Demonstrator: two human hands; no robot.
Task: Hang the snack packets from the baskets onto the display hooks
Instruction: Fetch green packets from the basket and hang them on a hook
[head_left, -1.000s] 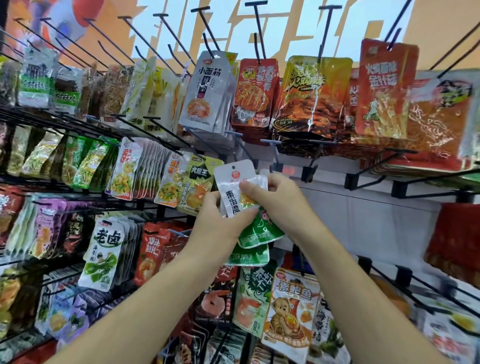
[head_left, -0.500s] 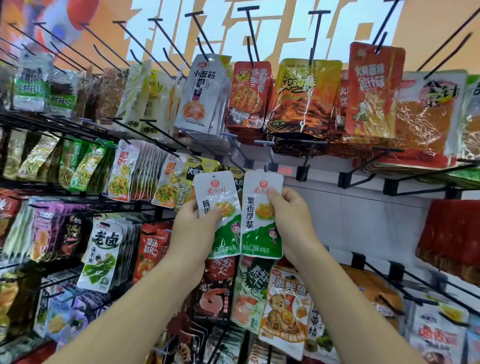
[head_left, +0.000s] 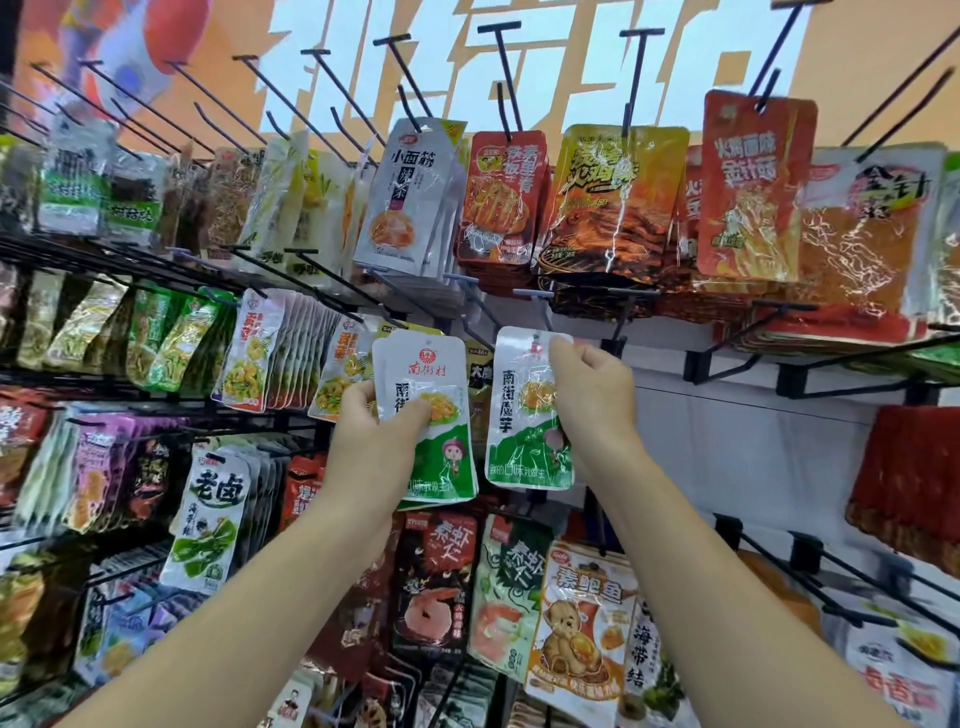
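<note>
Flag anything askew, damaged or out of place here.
Nothing stands out. Hung packets sit orderly; the left hand holds the left packet and the right hand the right packet, both upright, not yet hung.

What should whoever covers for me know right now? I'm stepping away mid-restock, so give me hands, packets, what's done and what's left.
Left hand: grips a small stack of white-and-green packets, held upright at mid-rack.
Right hand: fingers pinch a single matching packet by its top edge, raised just under a bare hook.
Done: one packet is separate from the stack and lined up with the hook. Whether its hole has caught the tip cannot be told.
Left: slide that packet onto the hook, then hang those in the left hand one by one. The baskets are out of view.
</note>
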